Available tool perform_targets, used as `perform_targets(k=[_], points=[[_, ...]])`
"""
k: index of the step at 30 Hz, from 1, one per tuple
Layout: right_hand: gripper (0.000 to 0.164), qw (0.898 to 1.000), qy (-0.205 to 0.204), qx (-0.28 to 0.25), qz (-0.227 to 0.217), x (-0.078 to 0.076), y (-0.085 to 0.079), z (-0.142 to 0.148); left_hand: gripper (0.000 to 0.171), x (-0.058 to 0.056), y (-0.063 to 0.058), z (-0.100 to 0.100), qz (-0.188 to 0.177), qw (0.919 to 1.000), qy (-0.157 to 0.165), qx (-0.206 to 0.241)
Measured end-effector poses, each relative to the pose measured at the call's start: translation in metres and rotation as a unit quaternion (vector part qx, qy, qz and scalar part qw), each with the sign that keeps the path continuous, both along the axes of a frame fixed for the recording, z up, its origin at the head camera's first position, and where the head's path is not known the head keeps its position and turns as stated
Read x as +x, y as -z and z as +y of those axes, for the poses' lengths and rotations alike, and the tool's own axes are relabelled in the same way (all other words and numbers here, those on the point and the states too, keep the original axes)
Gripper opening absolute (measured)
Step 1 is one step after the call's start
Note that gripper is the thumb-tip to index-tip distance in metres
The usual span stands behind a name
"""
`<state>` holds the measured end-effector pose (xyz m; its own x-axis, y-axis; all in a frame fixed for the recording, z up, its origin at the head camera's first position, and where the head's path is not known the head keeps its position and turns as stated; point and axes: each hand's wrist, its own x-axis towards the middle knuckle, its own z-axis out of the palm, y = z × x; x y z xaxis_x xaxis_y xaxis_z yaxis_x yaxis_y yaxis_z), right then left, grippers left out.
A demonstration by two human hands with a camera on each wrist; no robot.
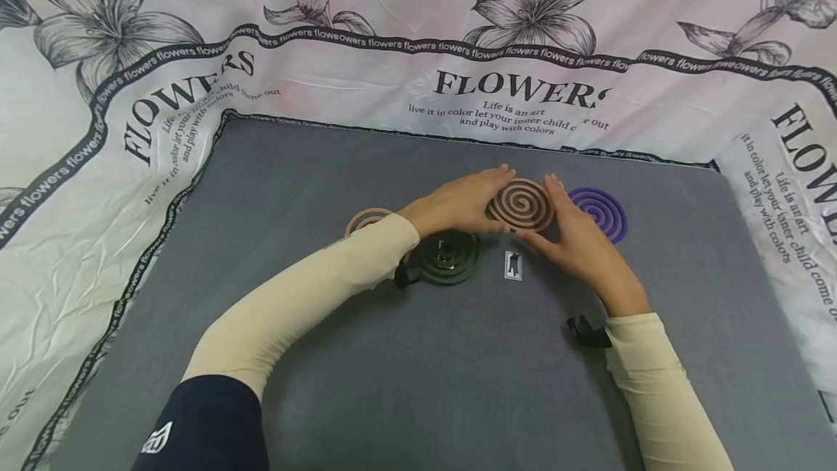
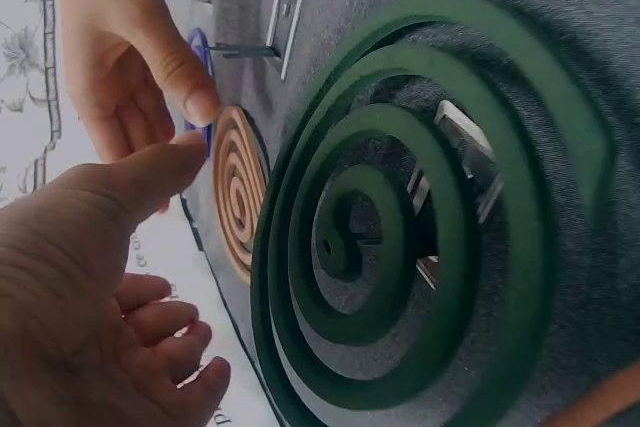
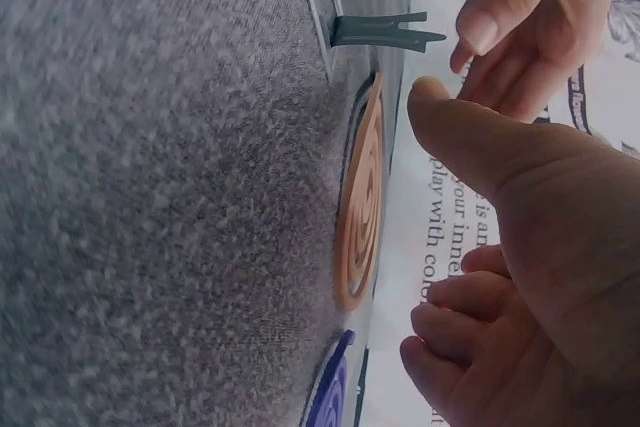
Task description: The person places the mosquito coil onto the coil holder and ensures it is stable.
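Observation:
A brown mosquito coil (image 1: 523, 202) lies flat on the grey table between the two hands. Along its left side is the left hand (image 1: 460, 202), fingers stretched out and thumb apart. The right hand (image 1: 575, 237) hovers by the coil's right edge, its thumb spread from loosely bent fingers. In the right wrist view both hands appear above the brown coil (image 3: 362, 212), with nothing gripped. A small metal coil stand (image 1: 513, 265) with an upright prong is just in front of it. Near the left wrist, a green mosquito coil (image 2: 535, 247) sits over another metal stand (image 2: 462, 147).
A purple mosquito coil (image 1: 604, 216) lies just right of the right hand. Another brown coil (image 1: 368, 214) is partly hidden behind the left forearm. Flower-printed cloth (image 1: 366, 86) rises behind the table's far edge and along its sides.

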<state>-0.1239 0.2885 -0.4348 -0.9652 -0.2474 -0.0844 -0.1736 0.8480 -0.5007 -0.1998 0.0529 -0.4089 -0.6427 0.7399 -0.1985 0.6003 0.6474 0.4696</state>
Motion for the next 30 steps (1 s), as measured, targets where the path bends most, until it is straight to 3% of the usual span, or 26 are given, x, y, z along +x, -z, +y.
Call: perform_targets(k=[14, 30], points=[[0.110, 1.000, -0.011, 0.003, -0.003, -0.012, 0.009, 0.003, 0.105, -0.006, 0.003, 0.020, -0.044, 0.9973, -0.029, -0.051], [0.109, 1.000, -0.020, 0.010, 0.004, -0.019, 0.016, 0.005, 0.108, -0.007, 0.008, 0.029, -0.048, 0.9956, -0.037, -0.072]])
